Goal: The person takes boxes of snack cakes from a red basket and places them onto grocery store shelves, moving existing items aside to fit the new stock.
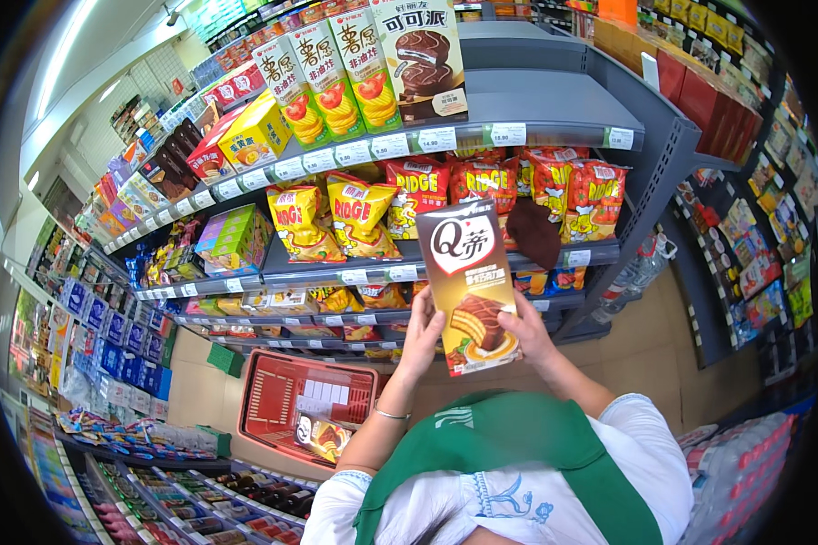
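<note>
I hold a brown and gold carton of chocolate-coated cakes (pixel 469 272) upright in front of me, its printed front facing up at the camera. My left hand (pixel 422 334) grips its left edge, and my right hand (pixel 528 328) has its thumb over the lower right edge. Behind the carton's right side, a dark brown cloth (pixel 536 233) hangs over the shelf's front edge. On the floor to the left stands a red plastic shopping basket (pixel 251 402). A similar carton (pixel 322 436) lies in it, partly hidden by my left arm.
Bags of potato chips (pixel 362 216) line the middle shelf. Above them, tall snack boxes (pixel 344 75) and a cocoa pie box (pixel 424 68) stand on the upper shelf (pixel 545 92). Water jugs (pixel 630 272) sit beyond the shelf's right end. Stacked bottle packs (pixel 736 470) are behind me at right.
</note>
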Demonstrator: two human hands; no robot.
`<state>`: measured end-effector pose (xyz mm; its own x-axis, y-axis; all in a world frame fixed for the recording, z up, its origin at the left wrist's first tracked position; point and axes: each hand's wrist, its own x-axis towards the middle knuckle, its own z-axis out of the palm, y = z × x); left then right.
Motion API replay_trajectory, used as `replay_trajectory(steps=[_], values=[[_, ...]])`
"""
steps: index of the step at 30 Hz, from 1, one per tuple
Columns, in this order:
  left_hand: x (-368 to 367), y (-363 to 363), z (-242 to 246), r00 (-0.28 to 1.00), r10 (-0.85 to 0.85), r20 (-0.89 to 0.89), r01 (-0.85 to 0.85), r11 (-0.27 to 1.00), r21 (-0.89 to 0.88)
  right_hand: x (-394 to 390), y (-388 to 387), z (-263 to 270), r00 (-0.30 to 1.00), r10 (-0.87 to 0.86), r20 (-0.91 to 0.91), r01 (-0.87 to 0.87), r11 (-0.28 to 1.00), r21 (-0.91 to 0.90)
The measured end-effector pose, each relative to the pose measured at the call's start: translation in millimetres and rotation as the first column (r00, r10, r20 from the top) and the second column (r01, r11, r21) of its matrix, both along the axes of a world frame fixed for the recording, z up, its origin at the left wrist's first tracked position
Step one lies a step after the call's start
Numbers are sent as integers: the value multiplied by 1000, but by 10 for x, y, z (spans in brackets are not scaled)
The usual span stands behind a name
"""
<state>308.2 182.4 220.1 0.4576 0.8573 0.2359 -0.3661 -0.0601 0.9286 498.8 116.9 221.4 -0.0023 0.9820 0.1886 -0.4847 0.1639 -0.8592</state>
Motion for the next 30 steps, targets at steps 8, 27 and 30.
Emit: replay_trajectory(steps=[8,27,30], values=[[-32,28,23,998,-21,61,22,1000,-17,-68,45,99,999,-48,9,47,997,60],[-56,-42,14,995,-26,97,32,998,-59,-92,-31,91,996,-68,60,67,998,19],[-46,-56,15,995,-18,103,24,998,-54,-90,-37,123,996,-61,60,59,998,37]])
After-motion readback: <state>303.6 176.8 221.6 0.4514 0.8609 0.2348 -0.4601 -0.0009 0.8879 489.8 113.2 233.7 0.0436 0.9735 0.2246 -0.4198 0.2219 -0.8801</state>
